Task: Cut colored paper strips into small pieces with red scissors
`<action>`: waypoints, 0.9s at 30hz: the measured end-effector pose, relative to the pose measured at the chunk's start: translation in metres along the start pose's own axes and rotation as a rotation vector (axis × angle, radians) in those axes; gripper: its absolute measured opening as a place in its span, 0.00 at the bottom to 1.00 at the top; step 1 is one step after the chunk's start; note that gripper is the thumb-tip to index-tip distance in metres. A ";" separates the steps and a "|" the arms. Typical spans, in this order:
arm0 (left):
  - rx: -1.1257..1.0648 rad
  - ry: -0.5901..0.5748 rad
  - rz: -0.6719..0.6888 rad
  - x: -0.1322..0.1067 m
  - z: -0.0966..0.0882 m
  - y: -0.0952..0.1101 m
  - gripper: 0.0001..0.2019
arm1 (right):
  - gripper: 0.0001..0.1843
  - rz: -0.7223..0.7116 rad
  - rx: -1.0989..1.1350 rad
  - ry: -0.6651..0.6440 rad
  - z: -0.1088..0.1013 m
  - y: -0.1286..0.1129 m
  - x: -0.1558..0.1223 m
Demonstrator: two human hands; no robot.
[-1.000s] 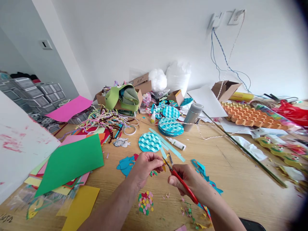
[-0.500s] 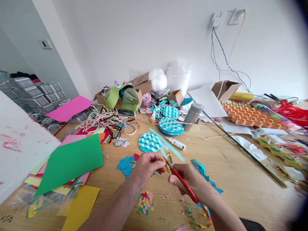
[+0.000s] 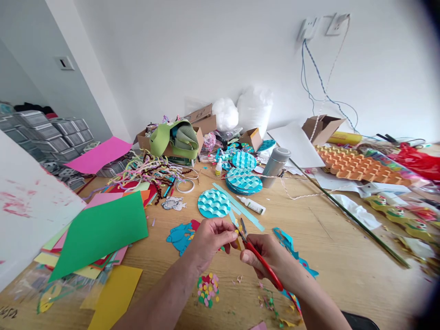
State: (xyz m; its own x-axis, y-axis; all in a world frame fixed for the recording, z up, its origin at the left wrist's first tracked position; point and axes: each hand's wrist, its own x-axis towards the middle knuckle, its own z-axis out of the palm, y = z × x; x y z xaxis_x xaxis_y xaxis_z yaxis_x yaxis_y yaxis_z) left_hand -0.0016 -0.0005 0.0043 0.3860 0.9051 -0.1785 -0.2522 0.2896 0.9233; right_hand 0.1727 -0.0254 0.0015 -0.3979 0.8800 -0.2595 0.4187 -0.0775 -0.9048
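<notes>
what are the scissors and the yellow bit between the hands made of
Scissors: handles look like smooth red plastic, judging by their even colour; blades probably dull metal, slender and grey. Yellow bit: likely matt paper or card, thin and flat.

Bench (image 3: 343,270) passable between blue scraps (image 3: 311,269) and green stick (image 3: 351,214). Ahead of right hand (image 3: 272,256): glue bottle (image 3: 253,206) low, grey flask (image 3: 276,167) tall, both in the way.
</notes>
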 end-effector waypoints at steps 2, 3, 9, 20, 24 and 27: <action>-0.016 0.003 0.001 0.000 -0.001 -0.001 0.09 | 0.30 0.004 -0.006 0.003 0.000 0.000 0.000; -0.026 0.009 0.001 0.001 -0.001 -0.001 0.09 | 0.30 0.007 -0.012 0.006 0.000 0.000 0.000; -0.047 0.010 -0.015 0.002 -0.003 0.001 0.10 | 0.30 -0.014 -0.018 -0.017 0.000 -0.005 -0.002; -0.009 -0.045 -0.033 0.000 -0.005 0.002 0.08 | 0.31 -0.049 0.000 -0.078 -0.001 -0.006 -0.003; 0.014 -0.052 -0.053 0.000 -0.004 0.003 0.06 | 0.31 -0.064 0.012 -0.090 0.000 -0.004 -0.003; 0.032 -0.043 -0.056 -0.001 -0.004 0.005 0.05 | 0.31 -0.079 0.014 -0.096 0.000 -0.002 -0.004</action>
State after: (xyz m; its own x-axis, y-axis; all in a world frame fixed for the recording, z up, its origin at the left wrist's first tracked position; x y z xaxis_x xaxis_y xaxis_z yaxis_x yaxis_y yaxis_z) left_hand -0.0065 0.0013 0.0082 0.4366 0.8733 -0.2161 -0.2011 0.3288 0.9227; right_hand 0.1737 -0.0288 0.0042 -0.5058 0.8347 -0.2180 0.3721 -0.0169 -0.9281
